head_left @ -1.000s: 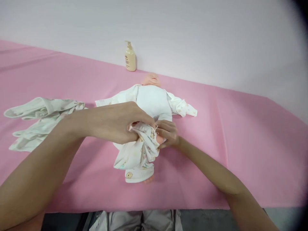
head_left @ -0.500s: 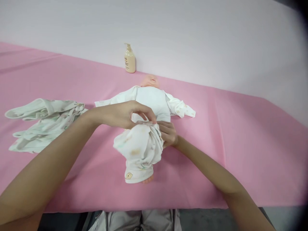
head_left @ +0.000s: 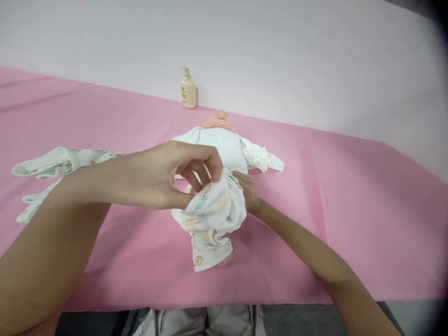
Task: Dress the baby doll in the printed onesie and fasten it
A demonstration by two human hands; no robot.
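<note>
A baby doll [head_left: 220, 120] lies on its back in a white top [head_left: 224, 143], head towards the wall and feet towards me. Patterned white baby pants [head_left: 222, 210] are bunched over its legs, with one small foot [head_left: 226, 260] poking out of the near cuff. My left hand [head_left: 175, 170] pinches a fold of the pants between thumb and fingers and holds it raised. On the other side my right hand [head_left: 248, 191] is closed at the gathered waist of the pants; its fingertips are partly hidden by the cloth.
Folded pale baby clothes [head_left: 63, 163] lie at the left, partly behind my left forearm. A cream pump bottle [head_left: 189, 91] stands by the white wall [head_left: 280, 60]. Pink cloth [head_left: 350, 210] covers the table, whose near edge runs just before my lap.
My left hand has shifted nearer to me, tilting and lifting a flap of the pants. The doll's covered leg has moved slightly to the right. My right hand stays about where it was.
</note>
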